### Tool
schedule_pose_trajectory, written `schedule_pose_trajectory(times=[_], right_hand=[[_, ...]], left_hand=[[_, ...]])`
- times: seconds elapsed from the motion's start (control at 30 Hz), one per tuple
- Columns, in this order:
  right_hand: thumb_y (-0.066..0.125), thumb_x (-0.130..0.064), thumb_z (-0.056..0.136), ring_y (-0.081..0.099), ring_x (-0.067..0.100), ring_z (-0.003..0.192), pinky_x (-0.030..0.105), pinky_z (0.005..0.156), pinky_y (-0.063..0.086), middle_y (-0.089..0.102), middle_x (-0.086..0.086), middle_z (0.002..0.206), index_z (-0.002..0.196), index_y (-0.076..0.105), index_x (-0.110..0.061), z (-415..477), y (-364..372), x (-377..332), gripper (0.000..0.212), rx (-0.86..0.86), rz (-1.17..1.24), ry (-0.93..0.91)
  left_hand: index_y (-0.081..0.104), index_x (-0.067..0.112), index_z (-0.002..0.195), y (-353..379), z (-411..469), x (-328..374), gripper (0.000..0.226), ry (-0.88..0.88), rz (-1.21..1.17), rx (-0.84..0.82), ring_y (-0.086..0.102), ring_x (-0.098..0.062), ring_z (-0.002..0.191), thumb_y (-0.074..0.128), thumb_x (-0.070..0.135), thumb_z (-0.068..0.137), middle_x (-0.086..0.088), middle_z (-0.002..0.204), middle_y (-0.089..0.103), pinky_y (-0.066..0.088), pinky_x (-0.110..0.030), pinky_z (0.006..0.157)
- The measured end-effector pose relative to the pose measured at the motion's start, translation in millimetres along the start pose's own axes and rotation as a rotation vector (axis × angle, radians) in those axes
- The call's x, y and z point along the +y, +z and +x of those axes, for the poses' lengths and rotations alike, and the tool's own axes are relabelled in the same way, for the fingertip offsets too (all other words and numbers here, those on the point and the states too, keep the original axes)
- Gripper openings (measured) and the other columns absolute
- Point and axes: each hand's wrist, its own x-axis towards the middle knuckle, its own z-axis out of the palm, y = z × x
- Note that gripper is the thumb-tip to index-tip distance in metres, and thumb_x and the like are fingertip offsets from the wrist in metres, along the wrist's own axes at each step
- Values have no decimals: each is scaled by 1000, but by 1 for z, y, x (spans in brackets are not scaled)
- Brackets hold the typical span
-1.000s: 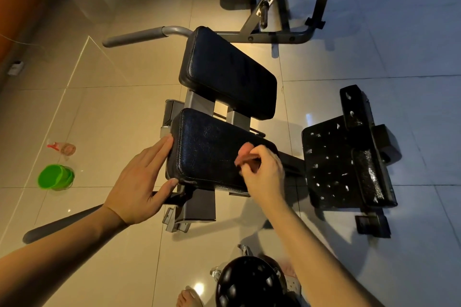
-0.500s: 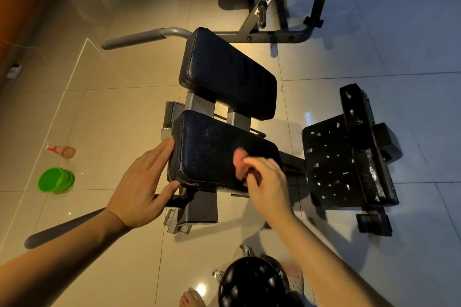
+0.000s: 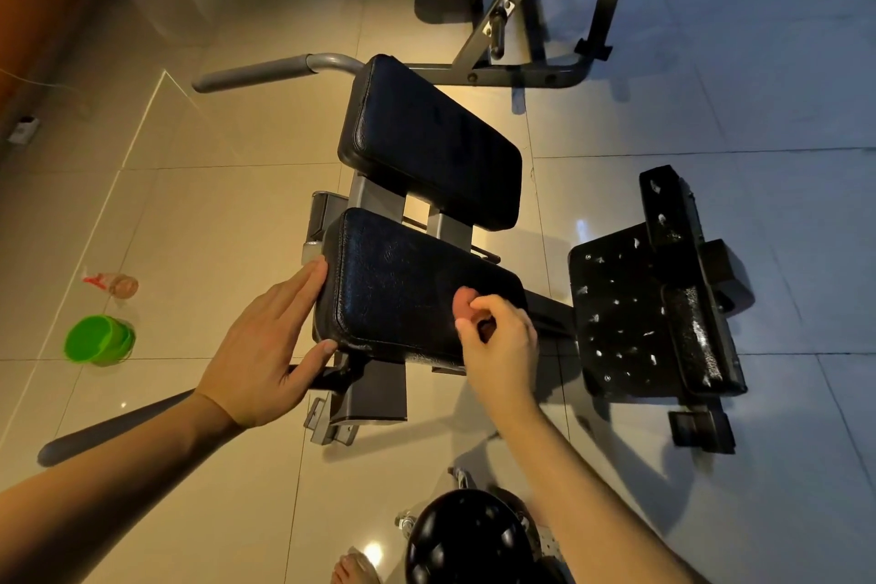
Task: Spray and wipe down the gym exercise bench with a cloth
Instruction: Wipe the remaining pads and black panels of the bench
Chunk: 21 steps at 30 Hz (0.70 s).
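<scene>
Head view, looking down on the bench.

Near pad [image 3: 407, 289]: black, glossy, at frame centre. Far pad [image 3: 431, 142] sits just beyond it at 12 o'clock, on the same grey frame, with a gap between the two.

Left hand [image 3: 265, 341]: I read it as open. The fingers are straight and together, laid flat against the near pad's 9 o'clock edge. The thumb touches the corner at about 7 o'clock. It holds nothing.

Right hand [image 3: 502, 337]: fingers curled in, pinching a small pinkish cloth [image 3: 465, 303] between thumb and fingertips. The cloth is wadded and only a little of it shows. It sits on the near pad's top towards 4 o'clock. I cannot tell how firmly it presses.

Foot plate [image 3: 625, 313]: black, at 3 o'clock of the near pad and apart from it, speckled with white flecks.

Floor at 9 o'clock: a small spray bottle [image 3: 114, 285] with a red head lies on its side, well clear of both hands. A green tub [image 3: 97, 339] stands just beside it, nearer me.

Grey handle [image 3: 265, 71] sticks out at 10 o'clock from the far pad. A second, darker handle [image 3: 118, 427] runs under the left forearm at 8 o'clock.

Rack [image 3: 521, 14] with a weight plate at 12 o'clock. A round black object [image 3: 469, 536] sits at 6 o'clock, by a bare foot [image 3: 353, 571].
</scene>
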Motion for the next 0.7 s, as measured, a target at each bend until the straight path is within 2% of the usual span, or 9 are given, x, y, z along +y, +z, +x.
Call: schedule_pose_trajectory(times=[0.1, 0.17, 0.27, 0.37, 0.43, 0.47, 0.57, 0.63, 0.7], right_hand=[[73, -13, 90, 50, 4, 93, 11, 75, 35, 55, -18, 95, 101, 65, -20, -19, -11, 16, 15, -85, -48, -175], [70, -13, 93, 53, 8, 98, 11, 74, 34, 57, -17, 97, 101, 64, -19, 6, -13, 24, 12, -74, -46, -92], [67, -18, 96, 59, 20, 110, 9, 72, 32, 64, -4, 110, 106, 65, -22, 58, 6, 5, 11, 53, 27, 79], [69, -16, 94, 54, 10, 106, 9, 76, 35, 60, -11, 108, 104, 66, -21, 27, 20, -35, 12, 0, 23, -140], [71, -12, 92, 55, 9, 100, 12, 80, 41, 59, -16, 104, 103, 68, -19, -5, 10, -25, 14, -57, 11, -319], [72, -12, 92, 55, 10, 99, 16, 81, 43, 60, -16, 104, 103, 68, -19, -7, 3, -11, 14, -65, -3, -323], [69, -18, 94, 60, 17, 100, 24, 79, 47, 64, -7, 101, 100, 66, -21, 40, 3, 6, 8, 39, -5, -28], [69, -21, 94, 63, 19, 101, 17, 79, 48, 66, -3, 104, 100, 65, -24, 56, 19, -17, 7, 94, 39, 59], [69, -20, 94, 58, 13, 99, 6, 73, 38, 63, -6, 105, 97, 65, -25, 26, 26, -54, 8, 31, 44, -128]], left_hand=[[13, 19, 165, 1, 1, 0, 80, -6, -2, 3, 36, -26, 149, 35, 58, 98, -6, 168, 26, 32, -44, 120], [15, 18, 164, 1, 0, 0, 80, -2, -2, 6, 37, -26, 148, 36, 57, 99, -6, 168, 27, 33, -43, 120], [14, 17, 164, 1, 0, 0, 80, 3, 7, 7, 36, -24, 149, 36, 57, 99, -5, 168, 26, 31, -40, 121], [14, 18, 164, 2, 0, -1, 80, 0, 2, 9, 34, -22, 150, 36, 57, 99, -4, 169, 25, 29, -39, 121], [14, 17, 164, 2, 0, -2, 80, -3, -2, 3, 33, -22, 150, 36, 57, 99, -5, 168, 25, 29, -40, 121], [14, 18, 164, 2, -1, -1, 80, -5, -6, -3, 33, -22, 150, 36, 57, 99, -4, 169, 25, 29, -40, 121], [14, 18, 164, 2, 0, -1, 80, -2, 4, 10, 34, -22, 150, 36, 58, 99, -4, 168, 25, 28, -37, 120], [14, 18, 165, 1, 0, 0, 80, -10, 6, 5, 34, -21, 149, 35, 59, 99, -4, 168, 25, 27, -35, 120], [13, 19, 165, 0, 0, 0, 80, -5, 14, 1, 34, -19, 149, 34, 60, 99, -3, 169, 24, 25, -33, 120]])
